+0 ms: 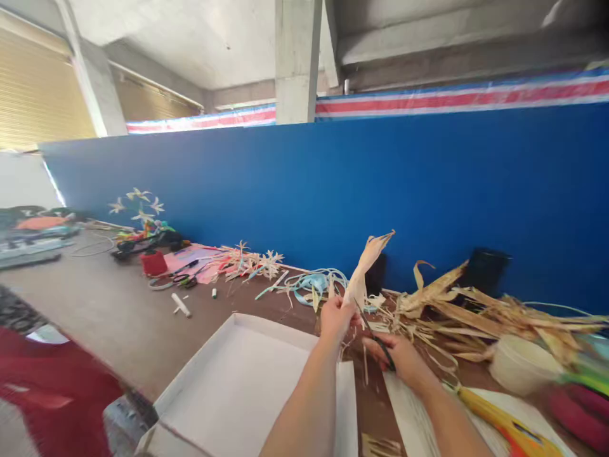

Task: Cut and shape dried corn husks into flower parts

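Observation:
My left hand (pixel 337 317) is closed around the lower part of a dried corn husk (pixel 365 266), which stands up from my fingers with its tip leaning right. A pair of scissors (pixel 378 341) with dark handles is in my right hand (pixel 397 355). Their blades point up and left, reaching the husk's edge just beside my left fingers. Whether the blades are cutting into the husk I cannot tell. Below both hands are husk scraps and thin strips on the brown table (pixel 200 343).
A white box lid (pixel 257 374) lies in front. Dried husks (pixel 499 317), a pale tub (pixel 523 365) and a yellow glue gun (pixel 504 422) are at right. Light-blue ribbon (pixel 316 282), husk flowers (pixel 266 263) and more scissors (pixel 185 276) lie left, along a blue partition (pixel 295 197).

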{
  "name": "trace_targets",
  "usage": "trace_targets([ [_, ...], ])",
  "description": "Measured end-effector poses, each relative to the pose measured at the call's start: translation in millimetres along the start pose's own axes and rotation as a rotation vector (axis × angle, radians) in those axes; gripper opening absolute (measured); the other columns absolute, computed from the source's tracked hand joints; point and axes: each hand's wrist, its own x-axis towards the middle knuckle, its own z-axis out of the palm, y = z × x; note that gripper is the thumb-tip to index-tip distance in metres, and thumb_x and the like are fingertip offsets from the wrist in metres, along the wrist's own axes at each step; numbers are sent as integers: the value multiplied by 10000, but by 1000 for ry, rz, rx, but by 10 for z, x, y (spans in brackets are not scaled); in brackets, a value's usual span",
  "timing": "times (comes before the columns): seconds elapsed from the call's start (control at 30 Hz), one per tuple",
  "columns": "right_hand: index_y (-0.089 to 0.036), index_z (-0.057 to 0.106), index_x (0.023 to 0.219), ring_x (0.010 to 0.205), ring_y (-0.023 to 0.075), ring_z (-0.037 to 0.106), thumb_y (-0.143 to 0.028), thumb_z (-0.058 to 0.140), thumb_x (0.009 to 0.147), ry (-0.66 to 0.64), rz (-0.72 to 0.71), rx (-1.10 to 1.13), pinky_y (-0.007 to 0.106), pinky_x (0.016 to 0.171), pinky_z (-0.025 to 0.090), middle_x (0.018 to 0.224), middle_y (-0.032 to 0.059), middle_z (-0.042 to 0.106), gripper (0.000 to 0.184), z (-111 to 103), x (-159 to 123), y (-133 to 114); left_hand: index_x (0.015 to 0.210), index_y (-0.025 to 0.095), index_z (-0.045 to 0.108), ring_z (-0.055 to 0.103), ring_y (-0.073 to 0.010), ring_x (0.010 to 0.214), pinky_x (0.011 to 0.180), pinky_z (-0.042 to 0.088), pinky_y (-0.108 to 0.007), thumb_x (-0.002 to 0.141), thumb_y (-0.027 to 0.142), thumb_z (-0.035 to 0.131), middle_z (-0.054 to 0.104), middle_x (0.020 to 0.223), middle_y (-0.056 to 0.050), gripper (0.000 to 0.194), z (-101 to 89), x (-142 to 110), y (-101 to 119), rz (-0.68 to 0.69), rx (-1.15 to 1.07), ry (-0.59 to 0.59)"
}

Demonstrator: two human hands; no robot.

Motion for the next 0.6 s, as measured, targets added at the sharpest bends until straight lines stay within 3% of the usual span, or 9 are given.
trace_targets([
  [0.27,-152,684,897,412,88,401,-417,654,647,36,62,-5,224,424,289,461,-54,469,365,42,-39,-144,701,122,567,606,-151,521,485,511,-234,605,192,624,588,533,-21,132,21,-41,-6,-61,-104,8],
  [0.6,-166,691,868,426,92,412,-381,641,674,42,38,-49,229,439,291,477,-50,465,294,40,-59,-192,728,124,540,617,-141,555,528,508,-218,606,168,613,606,589,-32,149,126,-72,-86,-82,-258,73],
])
